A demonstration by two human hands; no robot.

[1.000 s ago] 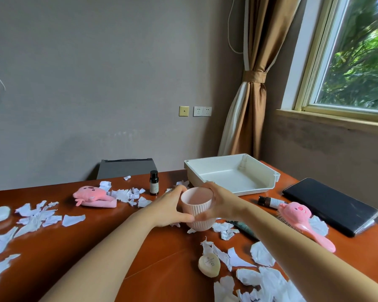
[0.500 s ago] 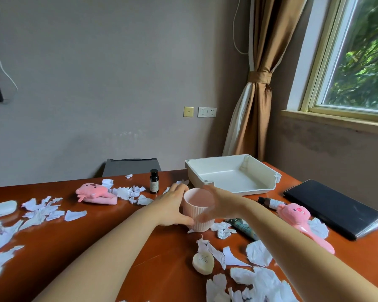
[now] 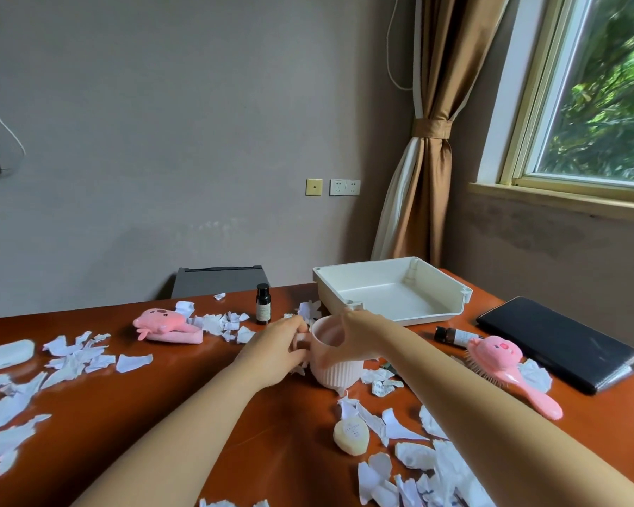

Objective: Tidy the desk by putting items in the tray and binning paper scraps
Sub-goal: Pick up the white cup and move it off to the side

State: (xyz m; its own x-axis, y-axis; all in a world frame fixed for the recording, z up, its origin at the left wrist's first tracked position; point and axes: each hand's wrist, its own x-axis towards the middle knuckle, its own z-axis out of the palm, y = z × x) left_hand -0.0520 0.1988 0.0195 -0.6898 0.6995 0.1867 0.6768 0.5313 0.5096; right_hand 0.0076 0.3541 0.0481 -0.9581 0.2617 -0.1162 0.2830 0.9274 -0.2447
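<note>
Pink cup (image 3: 335, 354), ribbed on its lower half, is near the middle of the desk (image 3: 125, 415), just in front of the white tray (image 3: 388, 294), and both hands are on it. The left hand (image 3: 275, 351) has its fingers (image 3: 299, 340) curled in at the handle side. The right hand (image 3: 363, 333) wraps over the rim and far wall from the other side. I cannot tell whether the base rests on the wood or is just clear of it.

By the look of things, the job has barely begun. The tray holds nothing I can see, and every loose item lies outside it. A pink plush toy (image 3: 165, 325) and an upright dark bottle (image 3: 263, 303) are to the left of the cup, and a second bottle (image 3: 454, 336) lies on its side to the right. A pink hairbrush (image 3: 509, 367) lies beside a black folder (image 3: 557, 342). A cream oval soap (image 3: 351, 435) lies nearer the person, and a white oval thing (image 3: 6, 354) sits at the far left edge.

Torn paper scraps (image 3: 77, 356) litter the left side, the stretch behind the cup and the near right corner. No bin is in view.

So the cup looks to be the first piece bound for the tray, with all the rest and all the paper left to do.
</note>
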